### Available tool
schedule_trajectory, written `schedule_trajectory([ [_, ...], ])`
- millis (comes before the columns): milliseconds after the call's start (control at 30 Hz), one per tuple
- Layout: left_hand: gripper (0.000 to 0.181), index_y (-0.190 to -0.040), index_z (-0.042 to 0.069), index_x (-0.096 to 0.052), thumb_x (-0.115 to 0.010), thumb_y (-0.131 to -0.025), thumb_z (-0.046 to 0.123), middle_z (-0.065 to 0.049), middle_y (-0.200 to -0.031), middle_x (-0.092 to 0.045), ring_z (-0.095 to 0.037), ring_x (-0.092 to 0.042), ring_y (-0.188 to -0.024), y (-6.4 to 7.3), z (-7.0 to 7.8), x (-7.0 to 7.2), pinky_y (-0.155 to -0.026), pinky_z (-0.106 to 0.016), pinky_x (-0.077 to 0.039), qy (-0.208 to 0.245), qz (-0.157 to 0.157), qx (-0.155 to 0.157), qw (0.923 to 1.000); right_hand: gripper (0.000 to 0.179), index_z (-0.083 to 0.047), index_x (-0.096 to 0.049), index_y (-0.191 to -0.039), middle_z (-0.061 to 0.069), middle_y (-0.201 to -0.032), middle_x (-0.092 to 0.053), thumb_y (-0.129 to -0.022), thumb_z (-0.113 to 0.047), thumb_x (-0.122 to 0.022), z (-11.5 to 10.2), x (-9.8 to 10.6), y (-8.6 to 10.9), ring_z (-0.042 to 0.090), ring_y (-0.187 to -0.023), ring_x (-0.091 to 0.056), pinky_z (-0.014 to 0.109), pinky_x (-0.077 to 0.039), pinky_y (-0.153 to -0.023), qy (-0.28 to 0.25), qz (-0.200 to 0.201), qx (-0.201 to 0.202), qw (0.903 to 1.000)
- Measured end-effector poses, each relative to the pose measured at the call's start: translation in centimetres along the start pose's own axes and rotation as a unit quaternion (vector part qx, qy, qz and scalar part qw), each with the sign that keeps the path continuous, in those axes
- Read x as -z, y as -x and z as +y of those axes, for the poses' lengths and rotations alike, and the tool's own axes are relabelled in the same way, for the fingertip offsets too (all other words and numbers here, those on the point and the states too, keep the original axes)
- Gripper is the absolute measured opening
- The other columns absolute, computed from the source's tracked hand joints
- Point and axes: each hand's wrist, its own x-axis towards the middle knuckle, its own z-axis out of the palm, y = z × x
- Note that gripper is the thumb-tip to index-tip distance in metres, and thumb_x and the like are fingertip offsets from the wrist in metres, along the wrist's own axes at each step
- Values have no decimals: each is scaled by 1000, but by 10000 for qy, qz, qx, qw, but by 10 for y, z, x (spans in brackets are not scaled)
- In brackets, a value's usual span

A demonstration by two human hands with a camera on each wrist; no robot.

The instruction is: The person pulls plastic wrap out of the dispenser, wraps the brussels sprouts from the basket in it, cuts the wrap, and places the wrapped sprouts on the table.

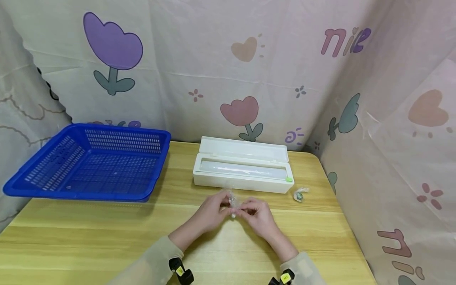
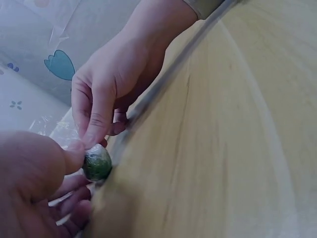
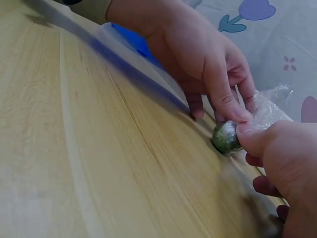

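A small round green thing (image 2: 97, 164) wrapped in clear plastic film (image 3: 270, 106) is between my two hands, close over the table. My left hand (image 1: 213, 211) pinches the gathered film from one side, between thumb and fingertips. From the other side my right hand (image 1: 261, 217) pinches the same film, and the two thumbs meet just above the ball. In the right wrist view the green ball (image 3: 225, 137) hangs below the fingertips, its loose film tail rising behind them. My fingers mostly hide the ball in the head view.
Just beyond my hands stands a white cling film box (image 1: 242, 186), lid raised, a roll (image 1: 246, 169) inside and a green tab at its right end. To its right lies another small film-wrapped ball (image 1: 298, 196). A blue plastic basket (image 1: 156, 180) occupies the table's (image 1: 89, 245) back left.
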Motion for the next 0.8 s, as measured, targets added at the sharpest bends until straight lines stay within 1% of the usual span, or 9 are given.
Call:
schedule_trajectory([
  [100,31,-123,20,-63,-78,-96,18,-5,-128,-73,-28,-64,-125,1,-2,-2,-112,-58,-43,494,29,86,9987,9,-12,-85,-94,-6,-84,-72,-87,-7,-87,-1,0,0,11,-65,-56,23,-48,-54,19,-53,-131,9999],
  [200,34,-122,19,-60,-80,-94,13,-4,-127,-73,-28,-65,-123,4,-4,-3,-109,-56,-46,826,158,109,9964,10,-13,-82,-91,-7,-84,-71,-86,-7,-89,-3,-1,0,11,-67,-59,25,-51,-57,116,-85,-380,9992],
  [267,37,-121,18,-59,-81,-93,10,-1,-122,-75,-26,-67,-119,6,-5,-3,-104,-52,-51,935,238,97,9953,14,-12,-79,-89,-7,-82,-70,-84,-8,-90,-3,-2,0,11,-68,-59,26,-53,-59,233,-66,-622,9978],
  [367,42,-122,17,-58,-85,-90,11,5,-118,-77,-24,-66,-113,6,-7,-4,-100,-50,-50,894,398,131,9951,20,-13,-76,-93,-5,-81,-68,-82,-9,-92,-4,-3,0,11,-70,-60,26,-54,-62,472,-67,-734,9962],
  [400,45,-123,15,-58,-86,-88,11,7,-115,-78,-22,-65,-110,6,-7,-4,-99,-50,-49,847,459,158,9952,20,-12,-76,-95,-5,-83,-69,-83,-10,-92,-3,-3,0,11,-71,-60,26,-54,-63,485,-91,-688,9964],
  [500,52,-124,13,-60,-91,-82,9,8,-108,-78,-19,-64,-99,6,-8,-4,-95,-50,-49,726,675,213,9949,18,-12,-81,-102,-3,-93,-73,-86,-6,-88,-2,-6,1,14,-79,-64,28,-56,-66,372,-167,-236,9989],
  [567,52,-122,13,-63,-91,-79,4,8,-102,-76,-16,-64,-93,5,-10,-4,-89,-44,-54,727,787,225,9940,19,-10,-83,-104,-3,-102,-75,-87,-1,-85,-2,-8,1,16,-89,-68,31,-59,-75,211,-155,60,9996],
  [700,36,-105,15,-74,-90,-77,-3,9,-89,-72,-13,-65,-80,2,-12,-3,-75,-33,-57,732,914,131,9930,24,-9,-84,-102,-2,-107,-75,-84,6,-85,-2,-11,2,21,-99,-70,34,-58,-87,136,74,528,9985],
  [800,27,-94,17,-80,-88,-78,-3,10,-83,-72,-11,-65,-74,3,-13,-2,-68,-29,-57,673,926,52,9934,26,-6,-83,-101,1,-107,-76,-82,11,-85,-2,-13,2,24,-101,-71,36,-58,-92,94,204,868,9960],
])
